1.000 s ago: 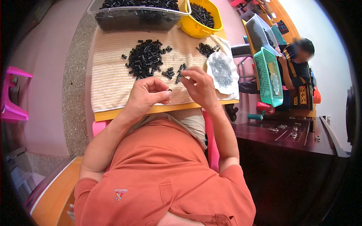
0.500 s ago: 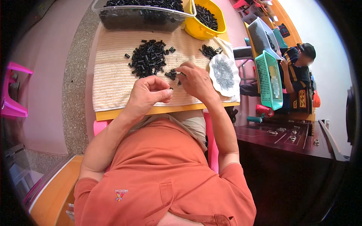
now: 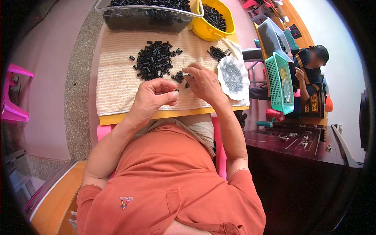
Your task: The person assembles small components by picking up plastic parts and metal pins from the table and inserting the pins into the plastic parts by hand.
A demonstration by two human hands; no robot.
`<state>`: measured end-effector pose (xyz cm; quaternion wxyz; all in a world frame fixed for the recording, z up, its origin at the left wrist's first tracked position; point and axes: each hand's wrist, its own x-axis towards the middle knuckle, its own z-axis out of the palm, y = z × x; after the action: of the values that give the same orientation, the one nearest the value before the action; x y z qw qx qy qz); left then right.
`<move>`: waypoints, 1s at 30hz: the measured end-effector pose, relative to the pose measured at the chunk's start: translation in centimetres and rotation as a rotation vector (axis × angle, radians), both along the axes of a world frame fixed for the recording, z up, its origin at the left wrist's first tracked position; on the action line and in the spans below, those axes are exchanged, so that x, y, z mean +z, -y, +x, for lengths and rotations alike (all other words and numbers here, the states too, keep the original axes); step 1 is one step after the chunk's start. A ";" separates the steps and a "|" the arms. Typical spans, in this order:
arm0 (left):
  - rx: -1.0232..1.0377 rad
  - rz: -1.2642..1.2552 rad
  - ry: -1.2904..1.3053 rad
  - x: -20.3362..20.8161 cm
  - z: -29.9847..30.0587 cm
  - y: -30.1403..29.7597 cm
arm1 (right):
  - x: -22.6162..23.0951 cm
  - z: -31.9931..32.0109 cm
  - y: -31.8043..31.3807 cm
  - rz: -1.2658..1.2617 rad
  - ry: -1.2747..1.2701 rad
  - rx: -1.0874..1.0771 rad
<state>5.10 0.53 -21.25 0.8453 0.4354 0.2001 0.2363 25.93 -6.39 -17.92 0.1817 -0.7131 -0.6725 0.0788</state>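
Observation:
My left hand (image 3: 156, 96) is closed in a pinch, with the end of a small black plastic piece (image 3: 177, 90) showing at the thumb and fingertips. To its right, my right hand (image 3: 203, 83) is bent down over a few black pieces (image 3: 178, 77) on the towel. Its fingers are curled together, and what lies between them is mostly hidden. Just beyond both hands spreads a pile of short black tubular pieces (image 3: 154, 60). A white scalloped dish (image 3: 244, 80) of small shiny, clear or silvery parts is beside my right wrist.
A striped towel (image 3: 113, 78) covers the table. At its far side are a clear bin (image 3: 149, 21) and a yellow tub (image 3: 207, 34), both filled with black pieces. A smaller black heap (image 3: 216, 54) lies near the dish. At right, a person (image 3: 309, 68) sits by a green basket (image 3: 271, 80).
My hands stay nearly in place; the right fingers shift slightly over the black pieces. The seated person's hand has lowered a little.

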 end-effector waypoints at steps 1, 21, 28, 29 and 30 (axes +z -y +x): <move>0.000 -0.004 0.004 0.1 0.0 0.0 | -0.1 0.1 0.0 0.004 0.002 -0.001; 0.113 0.041 -0.015 -0.3 -0.1 -0.7 | -0.7 -0.1 0.5 -0.004 0.027 0.007; 0.115 0.017 0.000 -0.2 -0.2 -0.8 | -1.0 -0.8 0.0 -0.060 0.101 0.006; 0.116 0.015 0.001 -0.1 -0.2 -0.8 | -0.9 -0.9 -0.1 -0.084 0.123 -0.008; 0.117 0.015 0.000 -0.2 -0.2 -0.8 | -0.9 -0.9 -0.1 -0.084 0.123 -0.007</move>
<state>4.90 1.33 -21.42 0.8269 0.4291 0.2234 0.2869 24.99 -6.26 -18.77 0.1102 -0.7261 -0.6758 0.0625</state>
